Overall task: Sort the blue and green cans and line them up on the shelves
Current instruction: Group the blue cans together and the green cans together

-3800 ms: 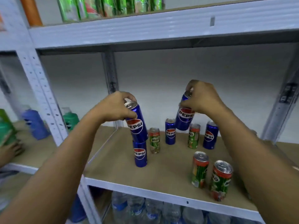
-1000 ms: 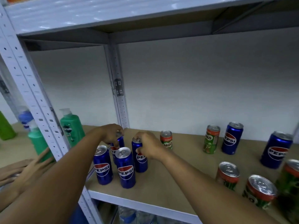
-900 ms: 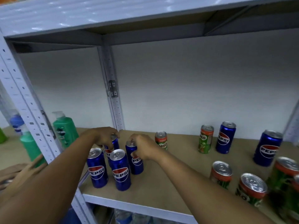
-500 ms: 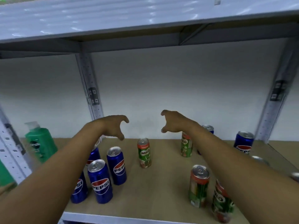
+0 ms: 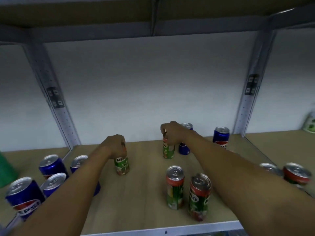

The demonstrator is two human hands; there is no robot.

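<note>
blue can [image 5: 25, 200]: "PEPSI" | green can [image 5: 121, 165]: "MI…", partly covered

The blue cans [image 5: 23, 196] have silver tops and a red, white and blue round logo. The green cans [image 5: 174, 188] have red bands near the top and silver lids. The shelf [image 5: 146, 198] is light brown with a white edge.

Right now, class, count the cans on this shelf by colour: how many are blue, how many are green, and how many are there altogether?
Blue cans: 6
Green cans: 5
Can of hidden colour, far right, only its top showing: 1
Total: 12
</note>
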